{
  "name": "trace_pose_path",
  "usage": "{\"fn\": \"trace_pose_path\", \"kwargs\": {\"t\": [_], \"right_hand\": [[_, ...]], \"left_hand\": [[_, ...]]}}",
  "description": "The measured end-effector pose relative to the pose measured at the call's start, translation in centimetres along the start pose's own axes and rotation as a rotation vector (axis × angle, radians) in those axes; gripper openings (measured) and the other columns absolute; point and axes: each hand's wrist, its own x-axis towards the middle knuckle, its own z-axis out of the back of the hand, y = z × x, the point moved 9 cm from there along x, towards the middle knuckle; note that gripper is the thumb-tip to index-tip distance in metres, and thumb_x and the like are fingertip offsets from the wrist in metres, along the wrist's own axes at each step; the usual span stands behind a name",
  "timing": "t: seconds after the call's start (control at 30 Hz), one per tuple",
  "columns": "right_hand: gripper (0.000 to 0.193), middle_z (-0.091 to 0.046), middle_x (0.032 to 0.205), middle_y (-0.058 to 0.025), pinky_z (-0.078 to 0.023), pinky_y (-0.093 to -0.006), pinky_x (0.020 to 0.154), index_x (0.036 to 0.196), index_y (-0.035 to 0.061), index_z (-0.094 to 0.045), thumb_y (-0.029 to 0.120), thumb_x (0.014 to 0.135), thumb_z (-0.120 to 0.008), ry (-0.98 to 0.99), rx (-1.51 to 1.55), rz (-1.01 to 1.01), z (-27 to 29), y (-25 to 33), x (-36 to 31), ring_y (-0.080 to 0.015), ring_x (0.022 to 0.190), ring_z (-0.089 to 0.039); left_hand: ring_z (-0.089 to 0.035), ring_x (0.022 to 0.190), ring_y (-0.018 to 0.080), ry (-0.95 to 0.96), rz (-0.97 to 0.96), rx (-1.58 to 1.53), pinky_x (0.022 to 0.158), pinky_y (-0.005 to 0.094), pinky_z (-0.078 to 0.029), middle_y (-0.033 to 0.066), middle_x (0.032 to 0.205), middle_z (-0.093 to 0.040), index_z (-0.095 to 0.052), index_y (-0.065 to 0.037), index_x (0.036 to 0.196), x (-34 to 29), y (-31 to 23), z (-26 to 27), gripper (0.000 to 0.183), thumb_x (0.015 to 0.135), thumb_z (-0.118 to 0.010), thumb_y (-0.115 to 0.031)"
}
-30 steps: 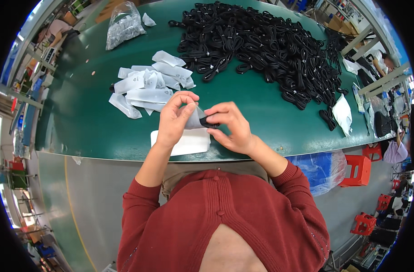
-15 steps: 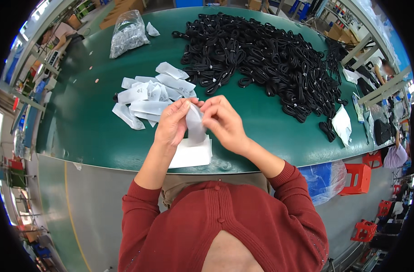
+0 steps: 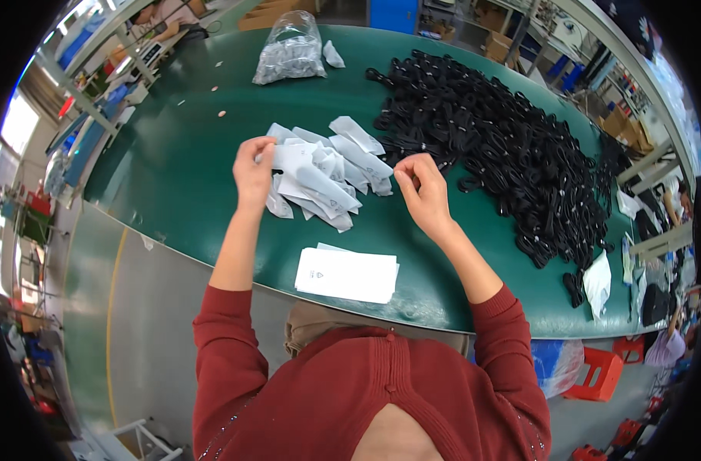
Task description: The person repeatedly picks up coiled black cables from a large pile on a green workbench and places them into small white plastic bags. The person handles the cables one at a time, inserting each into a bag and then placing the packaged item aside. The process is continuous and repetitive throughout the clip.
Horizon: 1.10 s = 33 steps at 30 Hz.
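A loose pile of filled translucent white pouches (image 3: 320,180), some with small dark print, lies at the middle of the table. At its left edge my left hand (image 3: 252,175) pinches the end of one pouch lying on top of the others. My right hand (image 3: 426,196) is held over the table just right of the pile, fingers curled and thumb against the index finger, with nothing visible in them. Near the table's front edge, between my forearms, rests a stack of flat white bags (image 3: 347,274).
A big heap of coiled black cords (image 3: 489,131) covers the right side of the green table (image 3: 174,169). Behind the pouches stands a clear plastic bag of small grey pieces (image 3: 291,58). A white bag (image 3: 598,284) lies at the right edge; a red stool (image 3: 600,374) stands below.
My hands have parted: the left, with the pouch, went left onto the pile, and the right moved right. The flat stack is uncovered. The whole view has shifted.
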Motion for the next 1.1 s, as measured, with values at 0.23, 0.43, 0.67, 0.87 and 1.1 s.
{"fn": "trace_pose_path", "kwargs": {"t": [0.23,0.43,0.67,0.87,1.1], "right_hand": [[0.007,-0.057,0.089,-0.0085,-0.046,-0.0324,0.06,0.09,0.0019,-0.062,0.007,0.088,-0.066,0.131,0.041,-0.007,-5.6,0.2,1.0,-0.0207,0.072,-0.059],[0.007,-0.059,0.087,-0.0091,-0.046,-0.032,0.06,0.089,0.002,-0.062,0.007,0.087,-0.067,0.19,0.057,-0.011,-8.7,-0.8,2.4,-0.0213,0.071,-0.06],[0.01,-0.061,0.092,-0.0127,-0.049,-0.037,0.066,0.091,0.0012,-0.063,0.01,0.088,-0.065,0.258,0.043,-0.029,-13.6,-1.5,5.9,-0.0265,0.077,-0.062],[0.01,-0.06,0.091,-0.0132,-0.049,-0.0369,0.067,0.091,0.0008,-0.063,0.01,0.088,-0.065,0.263,0.066,-0.071,-16.1,-2.3,7.3,-0.0265,0.077,-0.061],[0.009,-0.061,0.088,-0.0136,-0.049,-0.0356,0.067,0.089,-0.0009,-0.063,0.008,0.086,-0.066,0.168,0.148,-0.102,-14.4,-3.5,8.3,-0.0263,0.076,-0.061]], "left_hand": [[-0.068,0.086,0.0302,0.097,0.048,0.732,0.079,0.0367,-0.053,0.0191,0.091,-0.072,-0.077,-0.004,0.082,3.7,12.1,4.3,0.025,0.08,-0.073,-0.029],[-0.062,0.105,0.0324,0.236,0.218,0.581,0.097,0.0417,-0.045,0.0175,0.104,-0.069,-0.079,-0.01,0.078,4.1,13.3,2.5,0.022,0.07,-0.083,-0.03],[-0.066,0.096,0.0298,0.179,0.15,0.375,0.086,0.0396,-0.052,0.0151,0.113,-0.068,-0.075,-0.006,0.077,4.8,14.7,1.8,0.017,0.074,-0.079,-0.023],[-0.06,0.079,0.0132,0.17,0.232,-0.112,0.074,0.0282,-0.05,0.0089,0.094,-0.065,-0.061,-0.001,0.092,5.2,14.6,2.2,0.013,0.086,-0.068,-0.01],[-0.052,0.069,0.0104,0.233,-0.118,-0.044,0.067,0.0264,-0.045,0.0024,0.075,-0.056,-0.054,-0.002,0.089,7.7,0.7,3.1,0.012,0.09,-0.064,-0.009]]}}
